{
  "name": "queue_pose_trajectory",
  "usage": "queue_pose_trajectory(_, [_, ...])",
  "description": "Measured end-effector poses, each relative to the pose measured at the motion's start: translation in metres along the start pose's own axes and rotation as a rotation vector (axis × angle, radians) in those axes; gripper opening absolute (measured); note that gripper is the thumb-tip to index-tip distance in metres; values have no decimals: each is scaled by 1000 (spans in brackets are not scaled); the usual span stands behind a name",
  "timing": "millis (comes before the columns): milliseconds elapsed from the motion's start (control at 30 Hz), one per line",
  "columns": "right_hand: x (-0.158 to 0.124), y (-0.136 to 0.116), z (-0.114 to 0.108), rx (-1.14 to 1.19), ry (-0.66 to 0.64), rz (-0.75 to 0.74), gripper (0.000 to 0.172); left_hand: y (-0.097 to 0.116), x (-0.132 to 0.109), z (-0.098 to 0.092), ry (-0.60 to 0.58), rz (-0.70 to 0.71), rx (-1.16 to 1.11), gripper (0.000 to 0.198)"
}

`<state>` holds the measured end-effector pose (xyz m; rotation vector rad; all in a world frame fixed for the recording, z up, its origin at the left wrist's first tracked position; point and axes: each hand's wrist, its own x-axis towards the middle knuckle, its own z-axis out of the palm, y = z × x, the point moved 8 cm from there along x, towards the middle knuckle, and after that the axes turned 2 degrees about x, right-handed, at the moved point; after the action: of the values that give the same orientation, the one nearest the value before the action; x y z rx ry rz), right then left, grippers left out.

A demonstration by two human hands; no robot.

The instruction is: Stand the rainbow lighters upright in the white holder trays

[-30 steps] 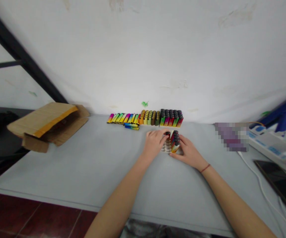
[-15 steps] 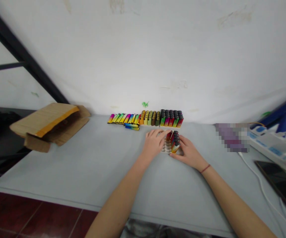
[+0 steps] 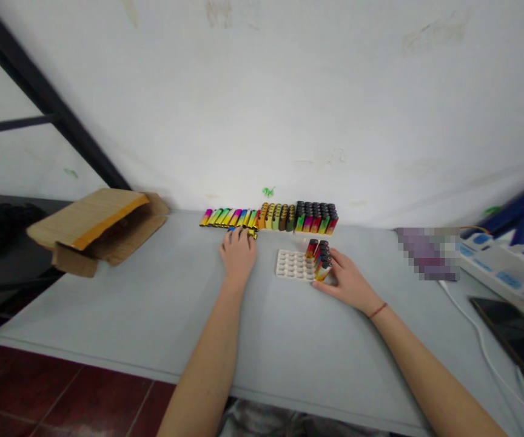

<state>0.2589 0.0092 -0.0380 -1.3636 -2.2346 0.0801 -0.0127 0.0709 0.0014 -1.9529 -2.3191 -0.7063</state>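
Observation:
A white tray (image 3: 289,265) with rows of round holes lies on the table. Several upright lighters (image 3: 323,258) with dark tops and coloured bodies fill its right end. My right hand (image 3: 346,282) grips that end, thumb at the front corner and fingers behind the lighters. Further left, my left hand (image 3: 239,252) reaches over shiny blue-and-yellow lighters (image 3: 254,233) lying flat. Its fingers are slightly spread and its fingertips touch or cover these lighters. Whether one is pinched underneath is hidden.
Along the wall lie metallic lighters (image 3: 225,217), beside upright gold-topped (image 3: 278,216) and black-topped lighters (image 3: 316,216). An open cardboard box (image 3: 93,221) stands left. At right are a power strip (image 3: 503,273), a white cable (image 3: 475,331) and a dark phone (image 3: 512,340).
My left hand has moved left from the tray to the flat-lying lighters, uncovering the tray's holes. A lighter now shows upright beside the filled end. My right hand has stayed in place.

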Motion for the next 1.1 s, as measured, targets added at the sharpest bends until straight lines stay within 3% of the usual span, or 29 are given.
queue_pose_trajectory(300, [0,-1,-2,26,6,1,78,-23,-1,-16,-59,-149,27,38])
queue_pose_trajectory(467, [0,-2,-2,40,9,-5,76,-53,0,-19,-78,-369,60,57])
queue_pose_trajectory(733, [0,0,-1,27,1,2,79,-63,9,-3,-297,-266,-77,43])
queue_pose_trajectory(900, [-1,0,-2,29,8,-8,77,-47,17,1,-209,-192,-404,38])
queue_pose_trajectory(1000, [-2,1,-2,28,16,-11,78,-34,17,6,-192,-242,-773,19])
queue_pose_trajectory(1100, [-2,2,-1,23,23,-14,78,-19,11,9,-206,-330,-1128,21])
